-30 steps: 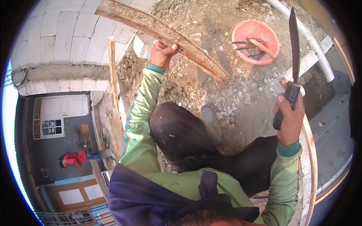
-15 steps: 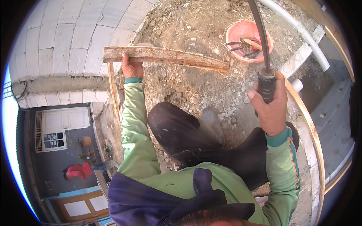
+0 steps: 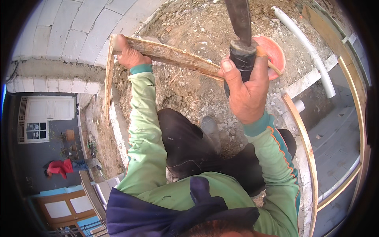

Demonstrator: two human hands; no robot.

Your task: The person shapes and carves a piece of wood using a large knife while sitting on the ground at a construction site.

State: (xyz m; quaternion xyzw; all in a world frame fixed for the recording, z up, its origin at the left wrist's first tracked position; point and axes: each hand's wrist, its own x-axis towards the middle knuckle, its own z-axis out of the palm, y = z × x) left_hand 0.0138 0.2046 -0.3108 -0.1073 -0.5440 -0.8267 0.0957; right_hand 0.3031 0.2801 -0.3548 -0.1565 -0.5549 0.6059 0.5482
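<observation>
My left hand (image 3: 132,54) is closed around one end of a rough wooden slat with bark-like brown faces (image 3: 173,55), which slants away to the right. In my right hand (image 3: 248,89) is a machete (image 3: 241,23), gripped by its black wrapped handle with the dark blade upright. The blade's top runs out of view. The slat's far end reaches close to my right hand; whether they touch I cannot tell. Partly hidden behind that hand stands a pink bucket (image 3: 275,49) with a wooden handle sticking out of it.
A white pipe (image 3: 304,43) lies at the upper right, by timber strips (image 3: 302,134) along a trench edge. Another thin board (image 3: 108,83) leans at the left beside a block wall (image 3: 59,35). Rubble soil surrounds my knees. A person in red (image 3: 61,169) is farther off at left.
My right hand with the machete has moved left, toward the slat. My left hand has shifted left to the slat's end, and the slat now slopes down more to the right.
</observation>
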